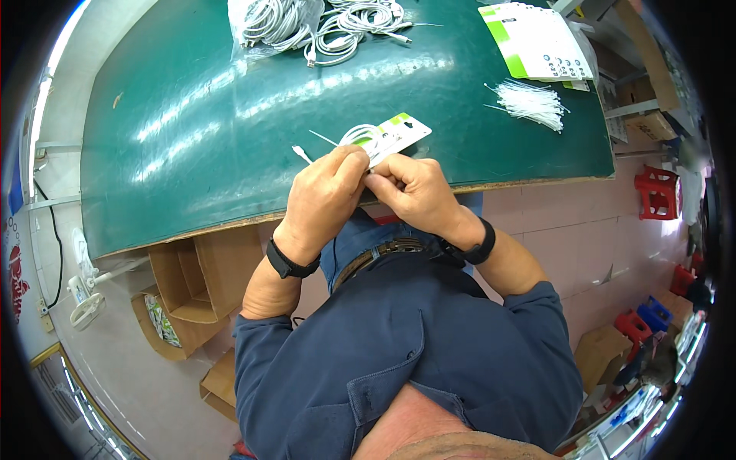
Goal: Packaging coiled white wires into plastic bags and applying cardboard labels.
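At the table's near edge, my left hand (pixel 326 192) is closed over the lower end of a white and green packaging card (pixel 405 135) and a coiled white charging cable (pixel 359 135) lying against it. The cable's plug (pixel 301 153) sticks out to the left of that hand. A thin white cable tie (pixel 322 138) juts up beside the coil. Thumb and fingers pinched, my right hand (pixel 418 192) meets the left at the card's lower edge. What lies between its fingertips is hidden.
On the green table (pixel 207 146) are a heap of grey-white cables (pixel 345 31), a bag of cables (pixel 274 23), a stack of cards (pixel 537 42) and a loose pile of white cable ties (pixel 530 103). Cardboard boxes (pixel 203 280) stand below left, a red stool (pixel 657 193) at right.
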Motion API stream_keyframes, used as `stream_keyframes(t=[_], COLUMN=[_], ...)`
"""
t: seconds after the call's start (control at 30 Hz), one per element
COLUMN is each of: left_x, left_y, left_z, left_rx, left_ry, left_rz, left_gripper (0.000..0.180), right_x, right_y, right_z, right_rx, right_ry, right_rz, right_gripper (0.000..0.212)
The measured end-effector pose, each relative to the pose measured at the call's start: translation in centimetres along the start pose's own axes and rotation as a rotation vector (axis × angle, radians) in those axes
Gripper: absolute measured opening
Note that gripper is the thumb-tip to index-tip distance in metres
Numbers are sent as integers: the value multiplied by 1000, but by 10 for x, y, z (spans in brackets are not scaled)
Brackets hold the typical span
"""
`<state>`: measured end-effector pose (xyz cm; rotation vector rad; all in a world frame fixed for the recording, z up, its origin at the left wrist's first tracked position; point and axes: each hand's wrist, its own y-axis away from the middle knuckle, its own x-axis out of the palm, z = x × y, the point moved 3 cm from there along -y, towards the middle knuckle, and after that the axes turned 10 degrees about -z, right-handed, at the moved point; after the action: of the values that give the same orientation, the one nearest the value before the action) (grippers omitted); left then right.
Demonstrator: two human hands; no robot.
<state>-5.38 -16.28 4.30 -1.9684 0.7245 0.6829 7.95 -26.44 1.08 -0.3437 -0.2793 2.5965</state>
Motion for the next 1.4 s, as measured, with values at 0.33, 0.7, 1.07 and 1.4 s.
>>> stream_keyframes(t=[0.33, 0.7, 1.07, 1.4], left_x=[2, -2, -42, 16], left_y=[14, 15, 6, 75], left_z=[1, -1, -13, -16], left_rx=[305, 429, -128, -793], left_ry=[-77, -36, 365, 899], left_rz=[58, -30, 108, 389], left_gripper=[16, 14, 22, 18], right_x=[-16, 6, -13, -24], right_y=[-70, -63, -19, 61], right_z=[14, -14, 6, -38], right_rx=[-468, 173, 454, 666], right_ry=[308, -91, -546, -600], right_rz=[209, 557, 339, 190], right_gripper=[13, 17, 18, 18])
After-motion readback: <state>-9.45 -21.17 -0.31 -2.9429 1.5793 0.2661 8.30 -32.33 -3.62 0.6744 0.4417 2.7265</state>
